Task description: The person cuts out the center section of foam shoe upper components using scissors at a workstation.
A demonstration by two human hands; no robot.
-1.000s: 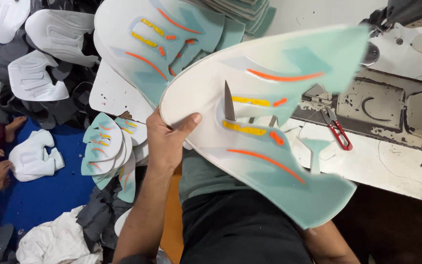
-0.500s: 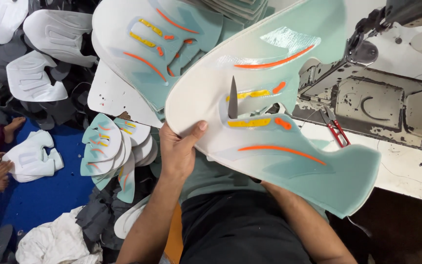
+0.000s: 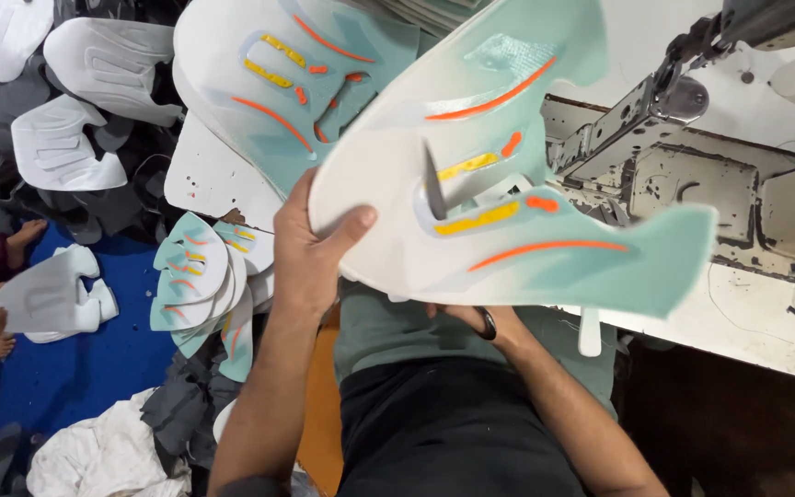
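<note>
- Left hand [image 3: 310,253]: bare, no glove; thumb and knuckles in view, with no ring or watch showing on them.
- Left forearm [image 3: 264,396]: bare along its whole visible length down to the bottom edge of the view; no sleeve reaches it.
- Right hand [image 3: 480,320]: bare and mostly hidden; a dark, smooth ring [image 3: 488,324] sits on one finger.
- Right forearm [image 3: 568,414]: bare, without sleeve or wristband.
- Muted grey-green cloth top [image 3: 397,331]: plain, unprinted, covering the torso.
- Black cloth lower garment [image 3: 453,433]: plain, with soft folds, lying below the top.
</note>
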